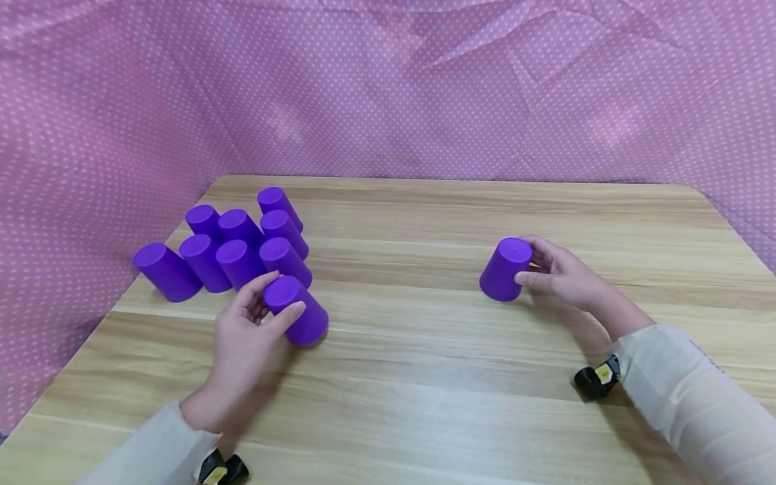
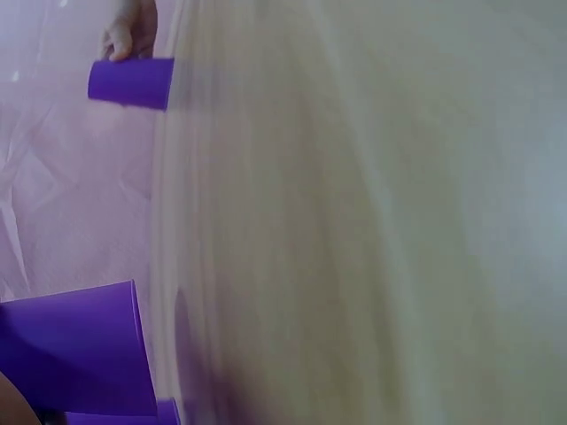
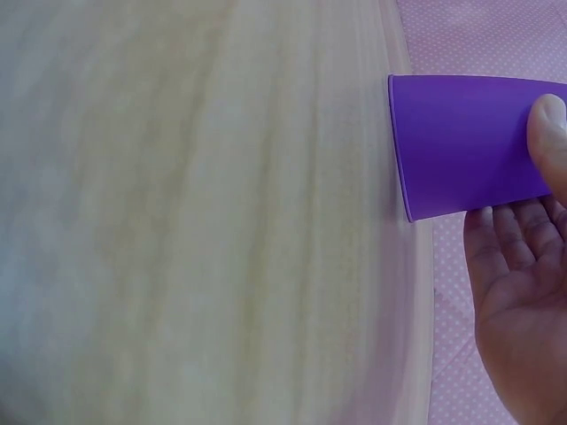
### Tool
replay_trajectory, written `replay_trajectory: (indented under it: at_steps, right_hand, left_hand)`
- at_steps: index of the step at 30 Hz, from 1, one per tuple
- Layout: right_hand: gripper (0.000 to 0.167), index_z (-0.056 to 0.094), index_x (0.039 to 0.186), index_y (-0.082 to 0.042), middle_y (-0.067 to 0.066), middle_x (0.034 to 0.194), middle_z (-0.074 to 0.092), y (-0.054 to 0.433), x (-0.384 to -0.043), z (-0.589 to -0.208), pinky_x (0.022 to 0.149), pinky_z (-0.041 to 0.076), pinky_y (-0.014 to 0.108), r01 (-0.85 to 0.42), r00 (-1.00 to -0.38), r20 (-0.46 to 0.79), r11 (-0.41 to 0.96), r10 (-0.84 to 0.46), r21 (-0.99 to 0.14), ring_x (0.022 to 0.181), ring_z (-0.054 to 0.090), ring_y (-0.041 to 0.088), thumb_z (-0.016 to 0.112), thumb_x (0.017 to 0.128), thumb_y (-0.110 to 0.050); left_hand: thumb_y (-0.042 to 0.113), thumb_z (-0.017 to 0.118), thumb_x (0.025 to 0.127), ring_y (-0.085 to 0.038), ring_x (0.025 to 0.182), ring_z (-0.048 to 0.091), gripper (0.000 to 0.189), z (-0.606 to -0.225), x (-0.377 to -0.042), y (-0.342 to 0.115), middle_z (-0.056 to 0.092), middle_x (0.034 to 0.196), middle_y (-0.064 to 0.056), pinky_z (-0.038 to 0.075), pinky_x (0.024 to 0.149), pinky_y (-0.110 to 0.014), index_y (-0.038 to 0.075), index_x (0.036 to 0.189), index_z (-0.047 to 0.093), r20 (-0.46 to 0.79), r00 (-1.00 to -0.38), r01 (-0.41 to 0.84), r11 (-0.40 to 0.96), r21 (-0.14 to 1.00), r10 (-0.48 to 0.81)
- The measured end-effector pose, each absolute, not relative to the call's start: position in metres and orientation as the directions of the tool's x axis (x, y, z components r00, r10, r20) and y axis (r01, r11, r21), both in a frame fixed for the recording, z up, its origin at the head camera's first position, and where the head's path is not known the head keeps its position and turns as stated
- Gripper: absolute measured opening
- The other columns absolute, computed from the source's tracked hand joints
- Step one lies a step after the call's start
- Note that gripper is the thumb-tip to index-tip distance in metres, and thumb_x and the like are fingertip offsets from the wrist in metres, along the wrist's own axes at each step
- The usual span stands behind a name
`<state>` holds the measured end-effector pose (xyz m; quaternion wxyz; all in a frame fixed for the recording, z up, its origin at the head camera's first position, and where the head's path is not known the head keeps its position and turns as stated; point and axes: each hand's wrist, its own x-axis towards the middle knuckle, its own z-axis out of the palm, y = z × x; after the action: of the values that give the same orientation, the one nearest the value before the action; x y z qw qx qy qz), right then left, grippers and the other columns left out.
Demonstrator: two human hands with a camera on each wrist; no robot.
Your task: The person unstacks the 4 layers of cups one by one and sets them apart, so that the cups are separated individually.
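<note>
Near the front of a cluster of upside-down purple cups, my left hand (image 1: 245,337) grips one purple cup (image 1: 308,322) between thumb and fingers. That same cup (image 2: 75,350) fills the lower left corner of the left wrist view, with only a sliver of the hand showing. Over on the right, my right hand (image 1: 564,275) pinches another upside-down purple cup (image 1: 502,275) from its right side. In the right wrist view the thumb lies on one side of this cup (image 3: 469,146) and the fingers (image 3: 523,235) on the other.
Several more upside-down purple cups (image 1: 172,275) stand in rows at the table's left, close to its left edge. The wooden table (image 1: 400,377) lies beneath both hands. Behind it hangs a pink dotted cloth (image 1: 388,87). Black wrist devices (image 1: 597,378) hang below both sleeves.
</note>
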<state>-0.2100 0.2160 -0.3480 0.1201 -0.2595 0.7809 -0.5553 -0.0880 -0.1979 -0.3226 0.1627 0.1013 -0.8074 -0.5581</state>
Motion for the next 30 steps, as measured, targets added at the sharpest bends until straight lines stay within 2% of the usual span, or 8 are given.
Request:
replay_trajectory:
  at_steps: [5, 13, 19, 24, 30]
  right_hand:
    - [0.052, 0.033, 0.132, 0.010, -0.016, 0.108, 0.058, 0.216, -0.210, -0.347, 0.089, 0.044, 0.011, -0.267, -0.843, 0.092, 0.265, -0.529, -0.926, 0.104, 0.055, -0.004, 0.058, 0.087, 0.001]
    - [0.054, 0.032, 0.133, 0.009, -0.014, 0.110, 0.057, 0.216, -0.209, -0.347, 0.090, 0.043, 0.011, -0.248, -0.850, 0.070, 0.279, -0.522, -0.928, 0.105, 0.054, -0.003, 0.059, 0.087, -0.001]
    - [0.053, 0.032, 0.132, 0.010, -0.015, 0.109, 0.058, 0.215, -0.209, -0.347, 0.089, 0.045, 0.012, -0.252, -0.848, 0.079, 0.268, -0.524, -0.930, 0.104, 0.055, -0.003, 0.058, 0.087, 0.000]
    - [0.053, 0.032, 0.132, 0.010, -0.015, 0.108, 0.058, 0.216, -0.209, -0.348, 0.089, 0.045, 0.012, -0.258, -0.849, 0.087, 0.265, -0.521, -0.929, 0.103, 0.055, -0.003, 0.058, 0.087, 0.001]
    - [0.055, 0.032, 0.134, 0.009, -0.003, 0.114, 0.058, 0.216, -0.209, -0.348, 0.090, 0.045, 0.013, -0.249, -0.852, 0.076, 0.274, -0.517, -0.929, 0.104, 0.055, -0.002, 0.059, 0.087, 0.000]
  left_hand:
    - [0.010, 0.075, 0.077, -0.005, 0.092, 0.059, 0.052, -0.326, -0.086, -0.211, 0.063, 0.103, 0.005, 0.049, 0.079, -0.010, 0.008, 0.125, 0.055, 0.104, -0.903, -0.027, 0.296, 0.955, -0.417]
    - [0.001, 0.077, 0.073, -0.005, 0.086, 0.059, 0.052, -0.327, -0.084, -0.237, 0.064, 0.095, 0.006, 0.048, 0.073, -0.008, 0.005, 0.121, 0.057, 0.098, -0.832, 0.009, 0.164, 0.986, -0.547]
    - [0.001, 0.077, 0.072, -0.003, 0.086, 0.058, 0.055, -0.327, -0.084, -0.260, 0.063, 0.094, 0.010, 0.046, 0.072, -0.005, 0.005, 0.123, 0.057, 0.120, -0.792, 0.000, 0.197, 0.980, -0.598]
    - [0.008, 0.080, 0.070, -0.005, 0.090, 0.059, 0.057, -0.344, -0.093, -0.290, 0.063, 0.100, 0.006, 0.047, 0.075, -0.005, 0.008, 0.123, 0.058, 0.189, -0.777, 0.057, 0.232, 0.971, -0.601]
    - [0.011, 0.082, 0.069, -0.004, 0.093, 0.057, 0.061, -0.344, -0.097, -0.298, 0.062, 0.103, 0.006, 0.045, 0.075, -0.003, 0.012, 0.125, 0.057, 0.109, -0.739, -0.043, 0.208, 0.977, -0.664]
